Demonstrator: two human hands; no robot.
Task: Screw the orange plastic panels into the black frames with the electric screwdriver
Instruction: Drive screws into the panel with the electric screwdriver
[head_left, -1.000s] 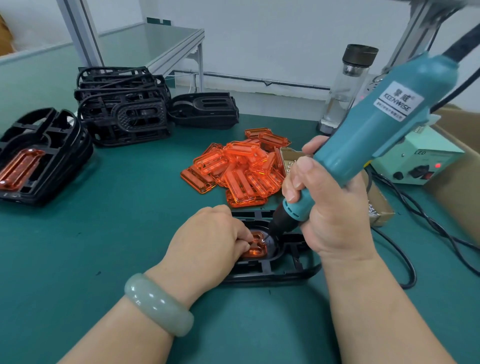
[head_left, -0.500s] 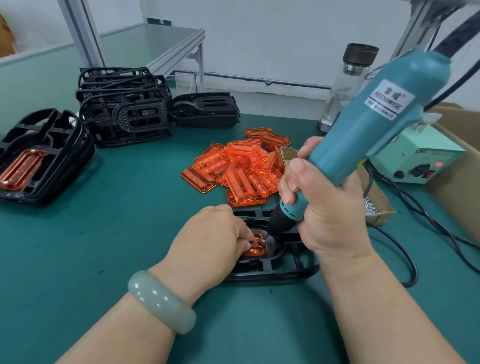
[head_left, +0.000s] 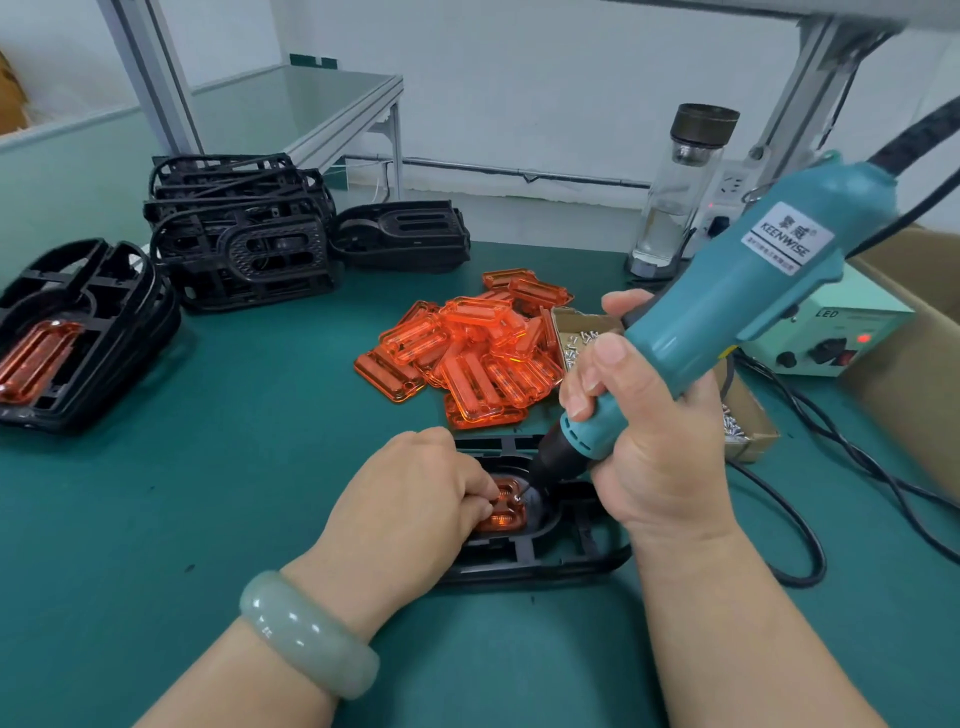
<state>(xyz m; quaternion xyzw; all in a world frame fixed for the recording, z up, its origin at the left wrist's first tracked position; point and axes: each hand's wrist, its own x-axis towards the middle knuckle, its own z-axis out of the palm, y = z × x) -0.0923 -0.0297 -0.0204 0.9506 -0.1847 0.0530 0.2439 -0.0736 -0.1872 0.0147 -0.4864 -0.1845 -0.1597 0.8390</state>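
- Now our right hand (head_left: 660, 441) grips the electric screwdriver (head_left: 727, 312), which is tilted with its tip down at the orange panel (head_left: 506, 512)
- our left hand (head_left: 410, 499) is curled, fingertips pinching that panel's edge
- the panel sits inside the black frame (head_left: 571, 551), flat on the green table (head_left: 234, 467)
- loose orange panels (head_left: 467, 353) heaped just behind it, spare black frames (head_left: 244, 239) stacked back left

Left hand (head_left: 410, 499) curled knuckles-up; right hand (head_left: 657, 447) clenched beside it.

Teal screwdriver (head_left: 727, 306), orange panels (head_left: 467, 353), black frames (head_left: 244, 244).
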